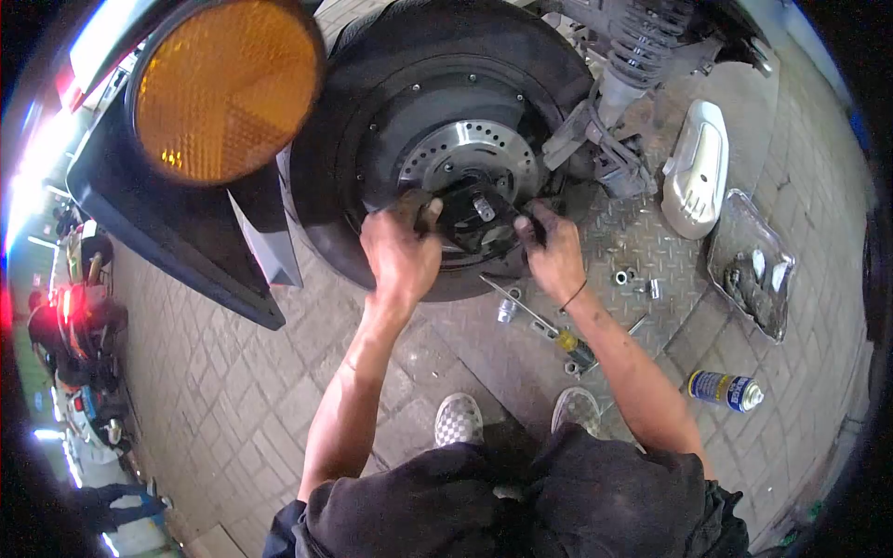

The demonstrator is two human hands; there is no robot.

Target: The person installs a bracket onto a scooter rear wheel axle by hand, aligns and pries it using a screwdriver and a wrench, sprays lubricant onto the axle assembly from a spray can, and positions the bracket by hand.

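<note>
The left hand [405, 237] curls its fingers and thumb around one side of a dark, grimy part [458, 210] at the hub; the right hand [553, 246] pinches near its other side, thumb toward the fingers. Blur hides the exact grip. A short bright metal shaft end [483, 206] pokes out between them, before the drilled silver brake disc [437, 149] on the fat black tyre [321, 167].

I'd judge the work partway along: the glossy cream cover [698, 167] lies off beside the machine, and loose chrome sockets [654, 288] sit on the grey tread-patterned metal plate [674, 321]. Whether the dark part is fastened, I can't tell.

A yellow-and-black-handled screwdriver [572, 344] lies close beneath the right forearm, its tip toward the tyre, crowding that side. By the plate's right edge is a shallow tray [786, 312] holding dark rags; beyond its lower right corner, a blue-and-yellow spray can [724, 391]. The widest stretch of brick paving [233, 391] opens left of the left forearm; overhead, the round orange reflector [228, 88] limits lifting.
</note>
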